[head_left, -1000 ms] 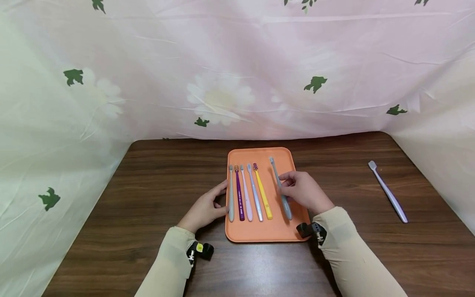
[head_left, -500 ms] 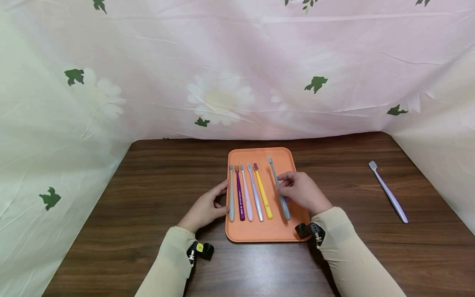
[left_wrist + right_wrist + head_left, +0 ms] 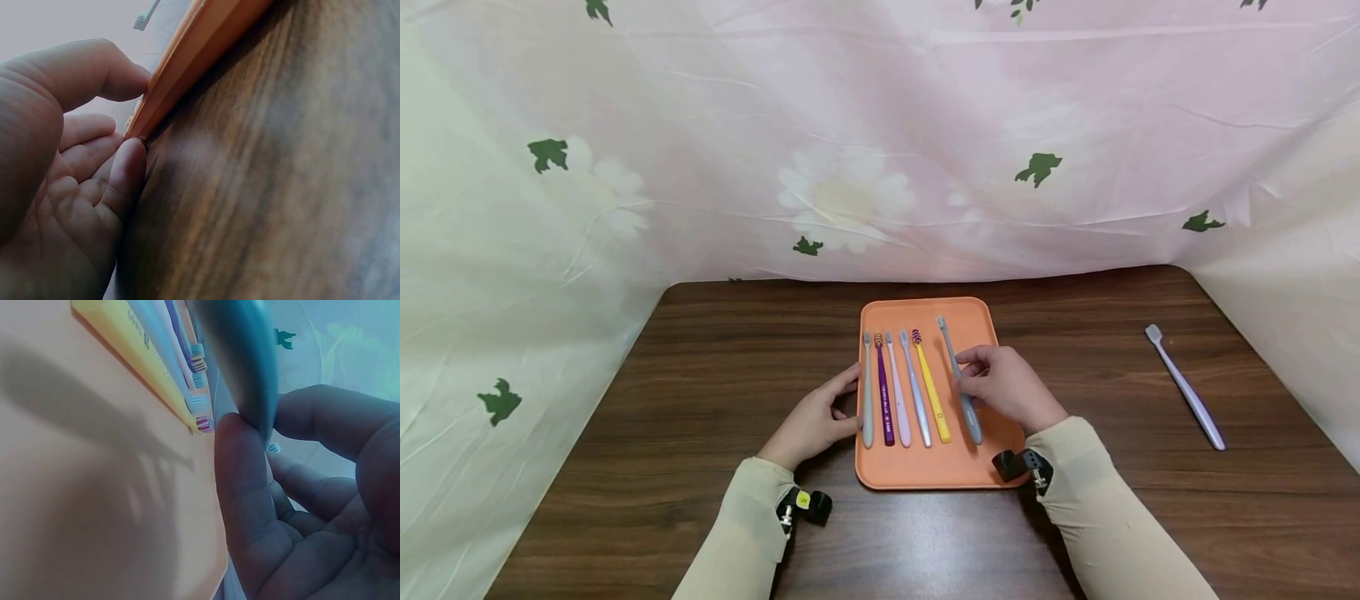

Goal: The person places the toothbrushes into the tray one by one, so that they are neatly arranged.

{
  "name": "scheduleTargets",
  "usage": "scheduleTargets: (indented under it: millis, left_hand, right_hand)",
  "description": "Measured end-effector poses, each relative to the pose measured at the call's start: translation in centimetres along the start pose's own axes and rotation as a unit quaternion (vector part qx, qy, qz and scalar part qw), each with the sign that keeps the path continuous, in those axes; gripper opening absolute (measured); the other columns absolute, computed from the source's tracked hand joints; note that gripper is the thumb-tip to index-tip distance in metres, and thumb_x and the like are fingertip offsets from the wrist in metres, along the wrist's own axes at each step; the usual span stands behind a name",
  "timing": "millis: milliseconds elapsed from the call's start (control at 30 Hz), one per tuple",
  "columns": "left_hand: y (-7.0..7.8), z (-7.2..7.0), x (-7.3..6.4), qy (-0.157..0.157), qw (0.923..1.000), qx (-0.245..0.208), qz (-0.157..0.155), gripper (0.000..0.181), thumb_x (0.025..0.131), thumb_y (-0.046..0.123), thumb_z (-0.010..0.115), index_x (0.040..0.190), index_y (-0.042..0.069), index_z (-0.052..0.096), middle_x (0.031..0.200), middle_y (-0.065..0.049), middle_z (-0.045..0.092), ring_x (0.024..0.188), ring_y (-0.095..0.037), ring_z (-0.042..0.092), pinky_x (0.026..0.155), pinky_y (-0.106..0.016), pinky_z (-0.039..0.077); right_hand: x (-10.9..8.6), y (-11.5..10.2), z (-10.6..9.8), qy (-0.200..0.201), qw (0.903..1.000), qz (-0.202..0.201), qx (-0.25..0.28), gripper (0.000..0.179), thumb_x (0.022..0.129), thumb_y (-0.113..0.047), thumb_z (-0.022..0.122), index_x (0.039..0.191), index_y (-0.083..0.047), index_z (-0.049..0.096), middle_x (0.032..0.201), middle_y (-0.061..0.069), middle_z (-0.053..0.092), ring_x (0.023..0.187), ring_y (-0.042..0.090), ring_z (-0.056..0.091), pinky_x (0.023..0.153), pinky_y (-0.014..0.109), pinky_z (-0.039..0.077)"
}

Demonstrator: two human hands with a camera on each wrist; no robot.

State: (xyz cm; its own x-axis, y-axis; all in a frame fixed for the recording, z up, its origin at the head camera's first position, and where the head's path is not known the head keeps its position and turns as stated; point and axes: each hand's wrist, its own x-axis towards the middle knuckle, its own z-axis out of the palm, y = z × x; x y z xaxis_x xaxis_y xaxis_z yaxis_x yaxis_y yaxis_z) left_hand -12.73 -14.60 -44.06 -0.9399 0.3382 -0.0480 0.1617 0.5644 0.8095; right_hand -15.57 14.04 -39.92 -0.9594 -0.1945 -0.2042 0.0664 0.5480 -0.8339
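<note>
My right hand (image 3: pixel 1011 390) pinches a grey-blue toothbrush (image 3: pixel 972 421) between thumb and fingers, its head pointing away from me. That brush is over the right part of an orange tray (image 3: pixel 925 473), and in the right wrist view its shadow falls on the tray floor. My left hand (image 3: pixel 811 425) touches the tray's left side; in the left wrist view the thumb and index fingertips press the outer wall. Several toothbrushes lie side by side in the tray: pale green-grey (image 3: pixel 868 408), purple (image 3: pixel 883 400), pale pink (image 3: pixel 898 404), light blue (image 3: pixel 917 404) and, nearest the held one, yellow (image 3: pixel 933 396).
A lavender toothbrush (image 3: pixel 1186 392) with a whitish head lies apart on the dark wooden table (image 3: pixel 737 350), far to the right. Floral fabric (image 3: pixel 850 125) hangs behind the table and along both sides.
My right hand has shifted slightly left with the grey-blue toothbrush, bringing it closer to the yellow one. The left hand and the tray stay where they were.
</note>
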Motion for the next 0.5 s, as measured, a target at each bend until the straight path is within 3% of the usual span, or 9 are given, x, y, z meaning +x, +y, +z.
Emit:
scheduleTargets:
  millis: [500]
  left_hand:
    - [-0.08,0.04,0.03,-0.003,0.9999,-0.001,-0.014,0.076,0.082,0.019,0.07,0.146,0.023,0.031,0.136,0.0,0.048,0.077,-0.011,0.059,0.069,-0.027,0.051]
  right_hand:
    - [0.03,-0.62,0.37,-0.01,0.9998,-0.015,0.01,0.033,0.085,-0.01,0.065,0.116,-0.001,0.059,0.09,0.012,0.059,0.067,0.019,0.059,0.062,0.033,0.054]
